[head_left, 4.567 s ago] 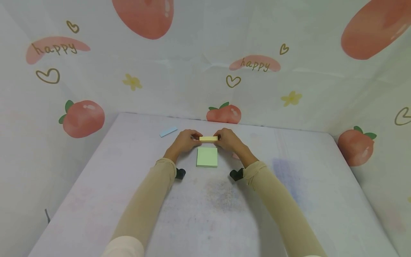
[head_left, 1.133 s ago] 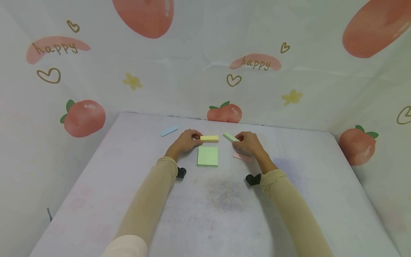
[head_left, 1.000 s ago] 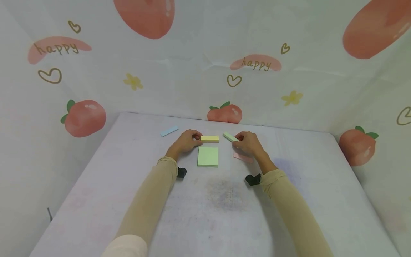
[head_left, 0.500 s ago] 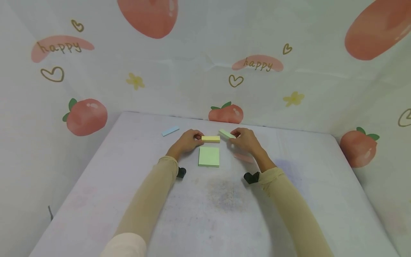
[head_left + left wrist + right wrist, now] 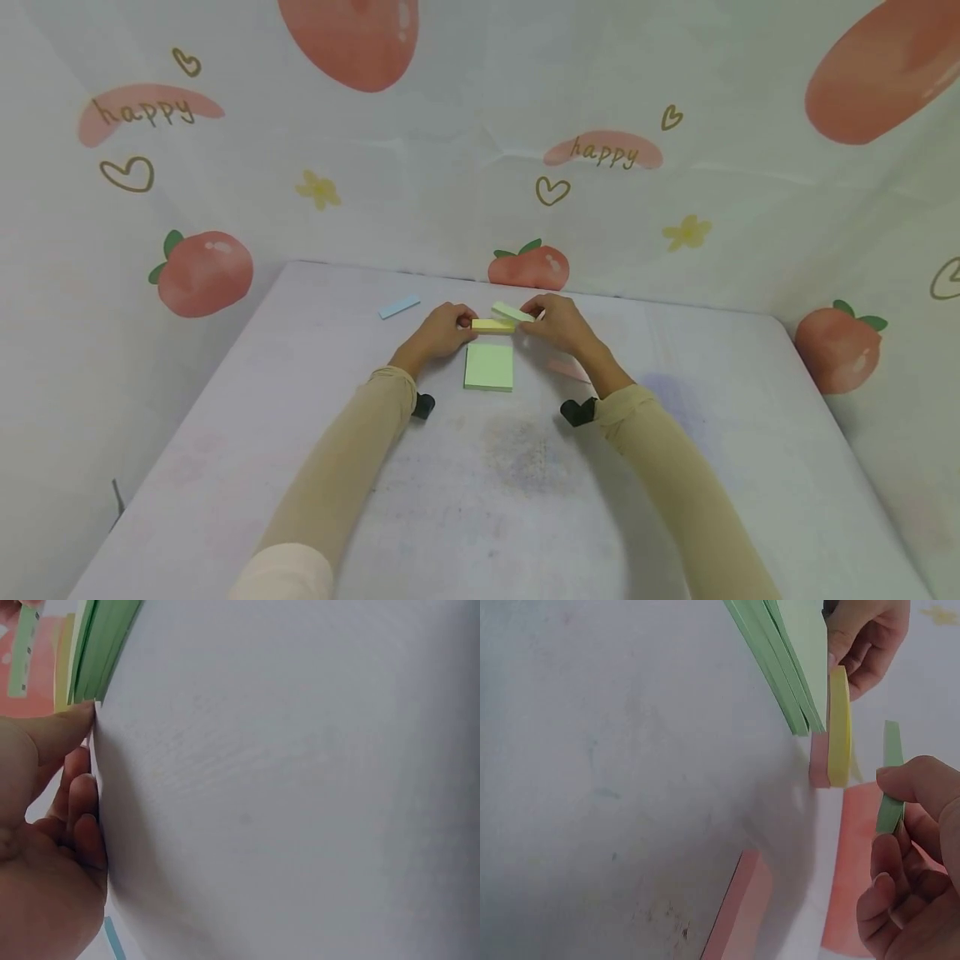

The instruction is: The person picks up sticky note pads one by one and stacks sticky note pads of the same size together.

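My right hand (image 5: 562, 323) pinches a slim pale green sticky note pad (image 5: 510, 311) between thumb and fingers. It is raised above the right end of a yellow sticky note pad (image 5: 491, 327), apart from it in the right wrist view. That yellow pad sits on a pink strip pad (image 5: 819, 760). My left hand (image 5: 438, 332) holds the left end of this stack with thumb and curled fingers; the exact contact is partly hidden. Just in front of the stack lies a square green sticky note pad (image 5: 489, 367).
Another pink strip pad (image 5: 567, 369) lies below my right hand, partly covered by the forearm. A light blue strip pad (image 5: 400, 307) rests at the back left. Behind the white table (image 5: 480, 508) hangs a peach-printed cloth (image 5: 435, 200).
The right hand let go of the yellow pad, took the slim green pad from the right and carried it left and up, over the yellow pad's right end. The left hand has stayed in place.
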A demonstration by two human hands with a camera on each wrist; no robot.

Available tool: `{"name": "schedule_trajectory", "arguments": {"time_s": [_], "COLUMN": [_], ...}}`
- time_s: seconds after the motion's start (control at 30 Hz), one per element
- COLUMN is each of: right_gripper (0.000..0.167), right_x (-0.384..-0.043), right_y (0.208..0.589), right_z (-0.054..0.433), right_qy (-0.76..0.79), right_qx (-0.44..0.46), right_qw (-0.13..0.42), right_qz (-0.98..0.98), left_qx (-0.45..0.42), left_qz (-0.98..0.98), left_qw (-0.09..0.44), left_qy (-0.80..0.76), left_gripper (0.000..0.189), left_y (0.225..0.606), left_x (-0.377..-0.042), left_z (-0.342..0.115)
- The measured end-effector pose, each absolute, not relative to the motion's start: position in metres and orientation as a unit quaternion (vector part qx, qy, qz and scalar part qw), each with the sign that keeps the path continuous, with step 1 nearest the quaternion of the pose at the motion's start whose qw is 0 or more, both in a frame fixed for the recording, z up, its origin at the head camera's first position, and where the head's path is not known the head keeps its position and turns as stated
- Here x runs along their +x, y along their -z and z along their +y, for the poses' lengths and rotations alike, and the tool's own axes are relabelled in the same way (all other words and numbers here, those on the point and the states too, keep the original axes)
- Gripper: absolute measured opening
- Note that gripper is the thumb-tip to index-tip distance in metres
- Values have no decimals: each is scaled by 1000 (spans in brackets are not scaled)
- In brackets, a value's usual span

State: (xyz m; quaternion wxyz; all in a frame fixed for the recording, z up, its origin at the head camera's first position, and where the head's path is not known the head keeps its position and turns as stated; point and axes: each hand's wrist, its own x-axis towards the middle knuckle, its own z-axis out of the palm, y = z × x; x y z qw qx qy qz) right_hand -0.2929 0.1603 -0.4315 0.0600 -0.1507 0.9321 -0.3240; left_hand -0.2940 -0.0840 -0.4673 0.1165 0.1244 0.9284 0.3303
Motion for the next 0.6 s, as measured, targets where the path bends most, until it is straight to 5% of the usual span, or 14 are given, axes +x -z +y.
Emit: {"name": "schedule_trajectory", "arguments": {"time_s": [0.6], "right_gripper": [25], "right_x": [-297], "right_y": [432], "right_z": [138], "right_qy": [294], "right_qx": [-183], "right_qw": [64], "right_qz": [936], "left_qx": [104], "left_qz": [926], "left_qw": [105], "left_qy": [-347], "left_gripper": [45], "left_y": [454], "left_x": [-292], "left_z": [-87]}}
